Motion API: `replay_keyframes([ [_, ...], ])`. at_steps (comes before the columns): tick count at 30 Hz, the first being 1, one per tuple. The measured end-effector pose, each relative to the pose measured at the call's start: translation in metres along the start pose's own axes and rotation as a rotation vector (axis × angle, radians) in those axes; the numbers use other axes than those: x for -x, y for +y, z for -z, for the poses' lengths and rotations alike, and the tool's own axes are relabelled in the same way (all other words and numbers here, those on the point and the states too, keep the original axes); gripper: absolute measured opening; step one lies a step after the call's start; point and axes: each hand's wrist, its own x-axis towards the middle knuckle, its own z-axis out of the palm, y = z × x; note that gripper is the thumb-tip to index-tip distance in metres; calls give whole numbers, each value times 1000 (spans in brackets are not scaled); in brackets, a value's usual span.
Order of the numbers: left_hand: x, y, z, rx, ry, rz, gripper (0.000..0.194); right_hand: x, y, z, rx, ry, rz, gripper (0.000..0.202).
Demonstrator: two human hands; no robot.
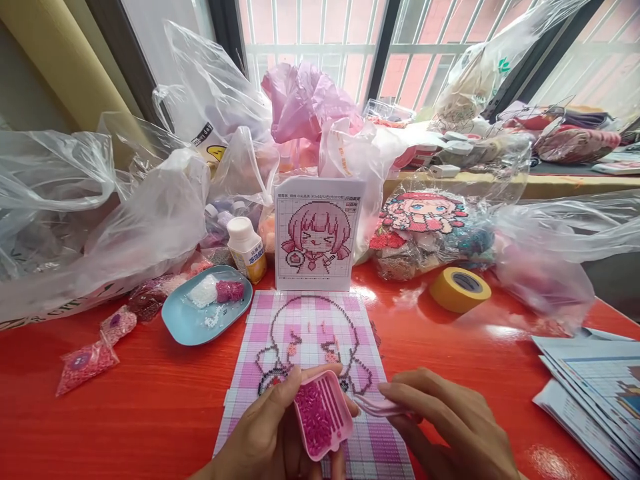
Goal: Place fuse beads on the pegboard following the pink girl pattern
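My left hand is closed around a small pink bead tray with grooves on its right side. Magenta beads lie loose inside it. Close by on the right, my right hand pinches pink tweezers, whose tips point left toward the tray's edge. Beneath both hands a pink-and-white checked grid board bears a partly beaded outline of a figure. Behind the board stands a printed pattern chart of a pink-haired cartoon figure.
At left, a blue plate carries white and magenta beads, with a white-capped bottle behind it. Bead bags lie further left. To the right are a yellow tape roll and stacked papers. Plastic bags crowd the window side.
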Motion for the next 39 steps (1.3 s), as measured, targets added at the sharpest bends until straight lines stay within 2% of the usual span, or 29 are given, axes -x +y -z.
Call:
replay_keyframes([
  [7,-1,-1,-8,-63,25,27,69,5,1,-2,-44,-44,7,17],
  [10,0,-3,-6,-44,-10,30,72,7,1,-4,-63,-55,0,17],
  [16,6,5,-15,36,55,94,46,6,2,-6,-76,-59,-8,15],
  [22,9,7,-21,105,74,132,45,3,3,-7,-98,-60,-8,15],
  [28,6,5,-21,111,81,89,43,5,3,-8,-83,-61,-5,14],
  [33,2,16,-20,138,125,36,40,8,1,-4,26,-24,-1,15],
  [36,4,24,-21,161,114,25,36,8,0,-3,68,48,-11,13],
  [39,7,29,-22,160,130,-44,35,8,2,-7,49,121,-29,13],
])
